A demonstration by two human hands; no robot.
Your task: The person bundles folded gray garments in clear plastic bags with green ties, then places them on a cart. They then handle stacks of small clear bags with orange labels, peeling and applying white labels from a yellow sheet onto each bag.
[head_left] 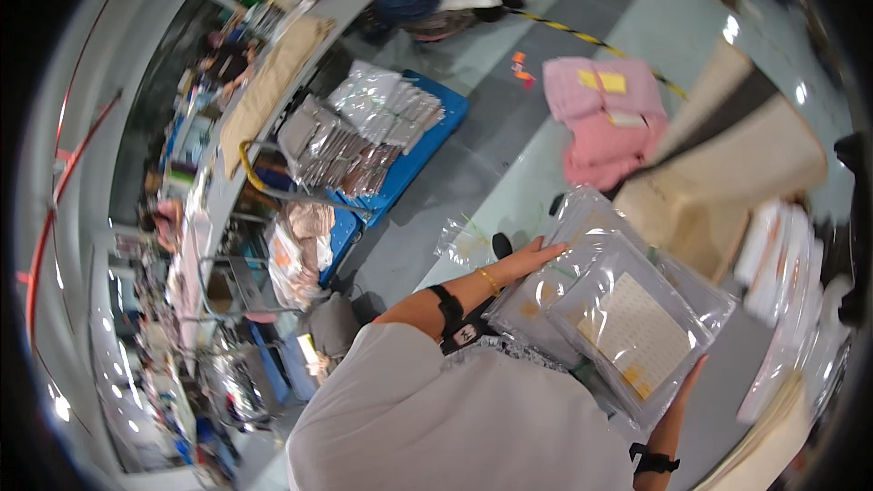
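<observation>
Folded pink cloth (596, 136) lies on the floor (486, 132).

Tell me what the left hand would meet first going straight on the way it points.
The bagged stack, which the left hand touches; beyond it, probably the carton, though depth is hard to judge.

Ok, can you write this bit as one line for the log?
left grip: touching bagged packages | right grip: at their right edge | nearby: open beige box, pink bundles, blue trolley
</observation>
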